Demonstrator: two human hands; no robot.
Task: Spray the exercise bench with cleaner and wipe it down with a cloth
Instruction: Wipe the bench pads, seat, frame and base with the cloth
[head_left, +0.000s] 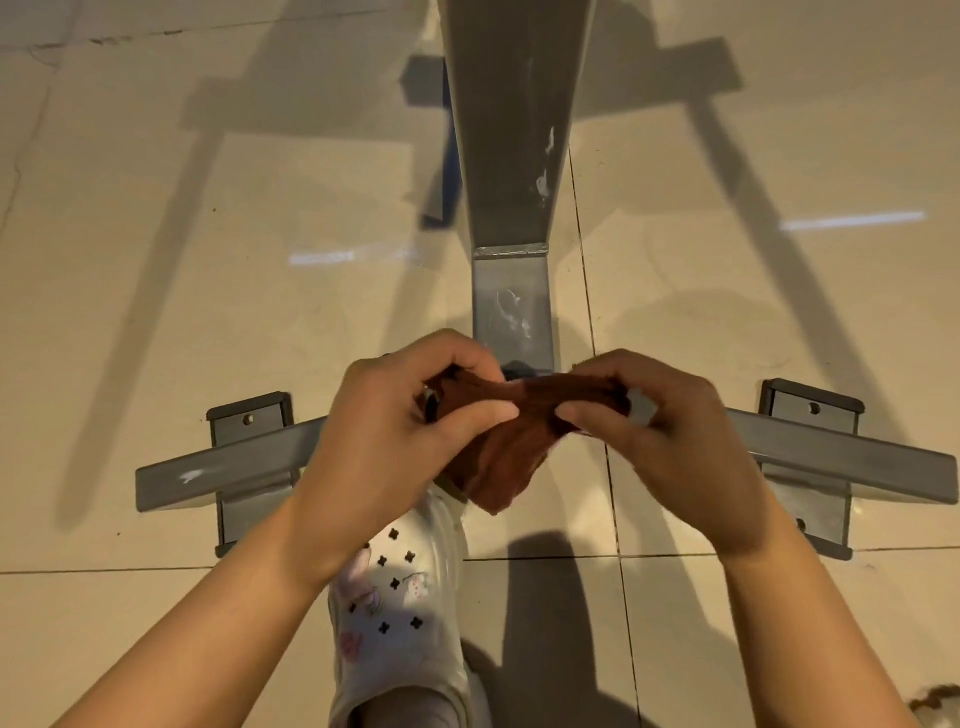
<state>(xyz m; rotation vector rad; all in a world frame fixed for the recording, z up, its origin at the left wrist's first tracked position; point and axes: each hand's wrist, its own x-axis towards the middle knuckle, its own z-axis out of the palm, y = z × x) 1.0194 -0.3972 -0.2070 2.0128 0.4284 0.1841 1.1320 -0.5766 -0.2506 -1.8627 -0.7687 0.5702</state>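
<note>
My left hand and right hand both pinch the brown cloth, stretching it between thumbs and forefingers; its loose end hangs over my white shoe. Just beyond, the grey bench frame meets its crossbar on the tiled floor.

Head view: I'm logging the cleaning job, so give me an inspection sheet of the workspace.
Surface: tiled floor, glossy, with shadows.
Job's things: grey bench frame with white smears; brown cloth held above it; no spray bottle seen.
Clutter: brown scrap at lower right.
Grippers: left hand and right hand both pinch the cloth with their fingers.
Cables: nothing seen.
Surroundings: white shoe below the hands.
</note>
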